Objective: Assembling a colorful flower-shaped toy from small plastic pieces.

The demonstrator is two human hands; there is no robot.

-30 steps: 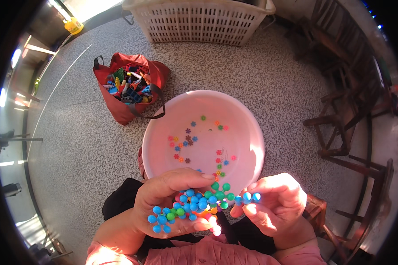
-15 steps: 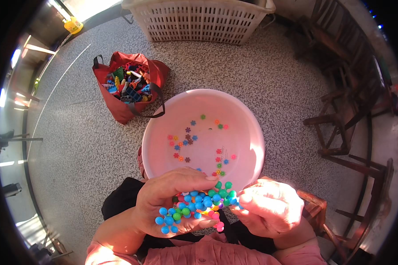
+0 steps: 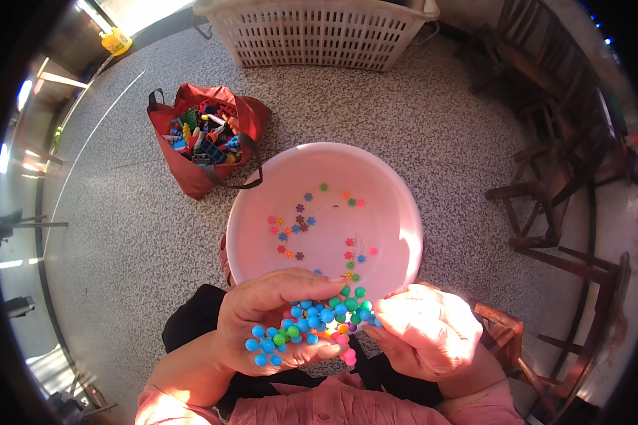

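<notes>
A cluster of joined flower-shaped plastic beads point(image 3: 315, 318), mostly blue and green with some pink, orange and purple, rests in my left hand point(image 3: 252, 312). The left fingers and thumb curl round it from both sides. My right hand point(image 3: 432, 329) pinches a blue piece at the cluster's right end, beside the green beads. Sunlight washes out part of the right hand, so its fingertips are hard to make out. Just beyond both hands stands a pink plastic basin point(image 3: 397, 205); several loose flower-shaped pieces point(image 3: 300, 221) in many colours lie scattered on its bottom.
On the floor left of the basin slumps a red cloth bag point(image 3: 191, 173) filled with mixed toy bricks. A white slatted plastic crate point(image 3: 312, 42) stands at the far side. Dark wooden chairs point(image 3: 546, 191) line the right, and a yellow container point(image 3: 116, 42) sits far left.
The cluster and both hands have shifted very slightly, with the cluster's right end tilting a little upward. The grip of each hand looks the same.
</notes>
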